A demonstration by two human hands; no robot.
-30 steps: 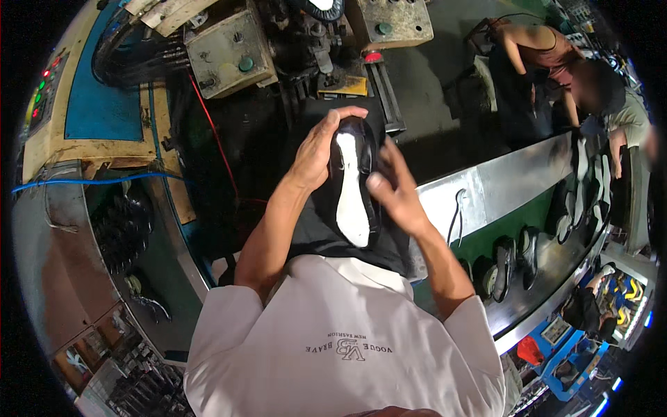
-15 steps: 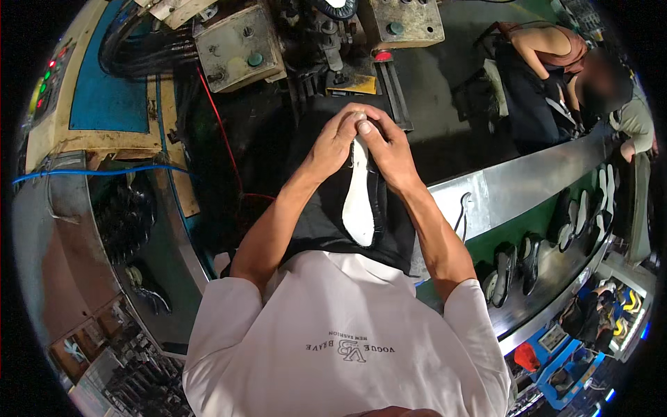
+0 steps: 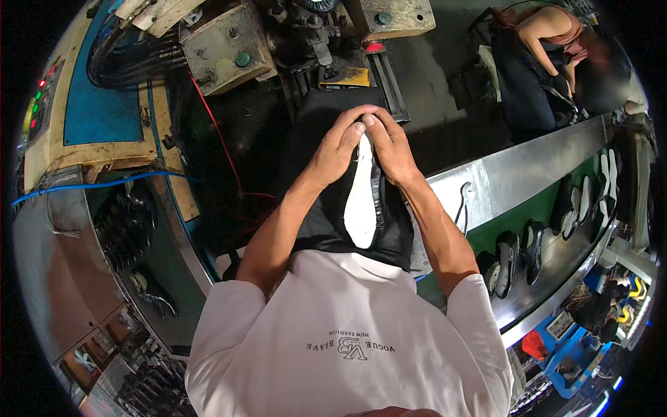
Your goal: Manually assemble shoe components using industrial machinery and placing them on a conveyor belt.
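One shoe (image 3: 360,208), tip seemingly between left hand (image 3: 336,154) and right hand (image 3: 393,150).

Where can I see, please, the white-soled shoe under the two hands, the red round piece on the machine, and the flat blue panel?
White-soled shoe (image 3: 360,201), head view: on its pale underside.
Red round piece (image 3: 375,47), head view: on its middle.
Blue panel (image 3: 101,117), head view: on its flat face.

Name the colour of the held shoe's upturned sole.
White: the long, narrow sole of the black shoe, best seen in the head view.
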